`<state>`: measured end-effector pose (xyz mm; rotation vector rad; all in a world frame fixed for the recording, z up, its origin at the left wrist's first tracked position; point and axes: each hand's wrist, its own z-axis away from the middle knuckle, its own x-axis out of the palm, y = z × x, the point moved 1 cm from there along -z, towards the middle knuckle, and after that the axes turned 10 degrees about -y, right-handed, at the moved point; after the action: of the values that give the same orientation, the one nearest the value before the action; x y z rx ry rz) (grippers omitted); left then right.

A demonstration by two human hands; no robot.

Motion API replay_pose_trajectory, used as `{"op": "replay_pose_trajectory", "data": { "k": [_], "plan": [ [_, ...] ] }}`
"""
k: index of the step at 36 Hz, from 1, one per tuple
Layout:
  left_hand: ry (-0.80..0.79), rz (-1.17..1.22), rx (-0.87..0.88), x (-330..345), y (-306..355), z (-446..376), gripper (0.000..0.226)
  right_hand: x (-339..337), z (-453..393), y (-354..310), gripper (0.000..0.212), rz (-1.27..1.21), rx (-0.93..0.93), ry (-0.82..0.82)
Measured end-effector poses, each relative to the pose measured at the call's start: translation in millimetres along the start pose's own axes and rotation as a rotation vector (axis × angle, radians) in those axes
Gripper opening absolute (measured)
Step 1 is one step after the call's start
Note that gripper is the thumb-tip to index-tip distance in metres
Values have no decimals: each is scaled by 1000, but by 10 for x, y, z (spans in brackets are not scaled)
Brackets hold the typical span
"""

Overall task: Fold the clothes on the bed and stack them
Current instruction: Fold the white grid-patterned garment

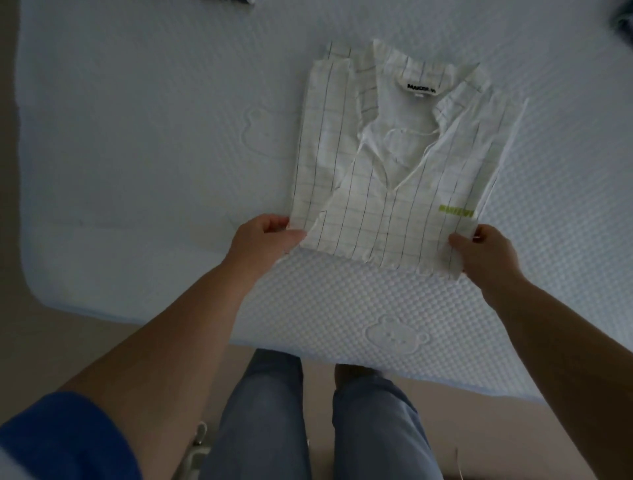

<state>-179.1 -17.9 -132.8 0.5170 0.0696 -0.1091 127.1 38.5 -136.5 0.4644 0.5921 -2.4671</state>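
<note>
A white shirt (pixel 387 178) with thin dark grid lines lies folded on the bed (pixel 137 144), collar pointing away from me. It has a black neck label and a lime green tag near its right lower edge. My left hand (pixel 265 236) pinches the shirt's near left corner, thumb on top. At the near right corner my right hand (pixel 486 253) grips the fabric, thumb on top and fingers curled under. The near edge is slightly raised off the mattress.
The bed cover is pale blue-white with a dotted quilted texture and embossed bear shapes (pixel 394 337). Dark clothing shows at the top edge (pixel 236 1) and the top right corner (pixel 621 24). My legs in jeans (pixel 318 421) stand against the bed's near edge.
</note>
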Motion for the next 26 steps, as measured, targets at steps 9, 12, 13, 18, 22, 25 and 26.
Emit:
{"op": "replay_pose_trajectory", "data": {
  "k": [9, 12, 13, 18, 22, 25, 26],
  "plan": [
    [-480, -97, -84, -178, 50, 40, 10, 6, -36, 21, 23, -118, 32, -34],
    [-545, -290, -128, -195, 14, 34, 18, 2, -48, 13, 21, -161, 37, -46],
    [-568, -324, -112, -192, 10, 33, 22, 1, -51, 11, 21, -174, 39, -42],
    [-493, -418, 17, -212, 11, 3, 32, 18, -54, 11, 17, -197, 45, -35],
    [-533, -409, 7, -199, -27, 5, 10, 27, -40, 8, 20, -215, 48, -17],
    [-471, -344, -33, -221, -81, 14, 14, 32, -32, 6, 21, -221, 53, -11],
    [-426, -306, -48, -243, -101, 0, 15, 35, -30, 7, 19, -222, 55, -10]
  ]
}}
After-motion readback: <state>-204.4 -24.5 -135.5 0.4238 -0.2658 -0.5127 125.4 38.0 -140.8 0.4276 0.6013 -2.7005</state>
